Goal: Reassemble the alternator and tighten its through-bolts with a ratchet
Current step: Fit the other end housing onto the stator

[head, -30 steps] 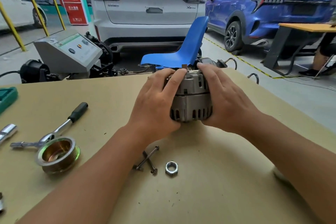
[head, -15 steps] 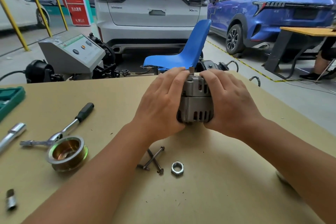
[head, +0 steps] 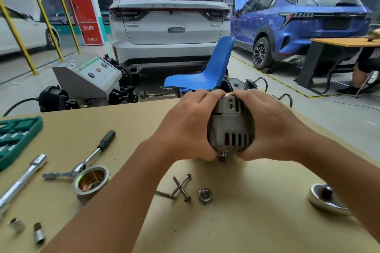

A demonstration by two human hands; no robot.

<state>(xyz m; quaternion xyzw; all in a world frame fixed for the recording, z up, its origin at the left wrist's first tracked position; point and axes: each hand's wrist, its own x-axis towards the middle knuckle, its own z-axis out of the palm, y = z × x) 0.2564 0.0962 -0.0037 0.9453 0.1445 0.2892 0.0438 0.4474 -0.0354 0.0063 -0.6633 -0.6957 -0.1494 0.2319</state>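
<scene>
Reassembly is at the stage of mating the case halves: the alternator (head: 230,127) sits near the middle of the worktop (head: 236,222), toward its far edge, with the left hand (head: 185,127) and right hand (head: 273,127) clamped round its two sides, fingers curled over the top and thumbs under the front. A dark seam runs across the housing, so I judge the halves are being pressed or turned into line and are not yet bolted. A shaft stub shows at the lower front, between the thumbs.

Next the bolt holes must line up, one hand must let go, and a bolt be picked up and threaded in before the ratchet (head: 86,160) comes into play.

Count: three through-bolts (head: 181,187), two crossed and what seems a third lying just left of them, though blur makes that uncertain; one nut (head: 204,195) beside them; one pulley (head: 91,181) touching the ratchet head toward the left edge; one extension bar (head: 22,181); two sockets (head: 27,229) at the near left corner; one green case (head: 16,137); one shiny dish (head: 327,198) toward the right edge.
</scene>
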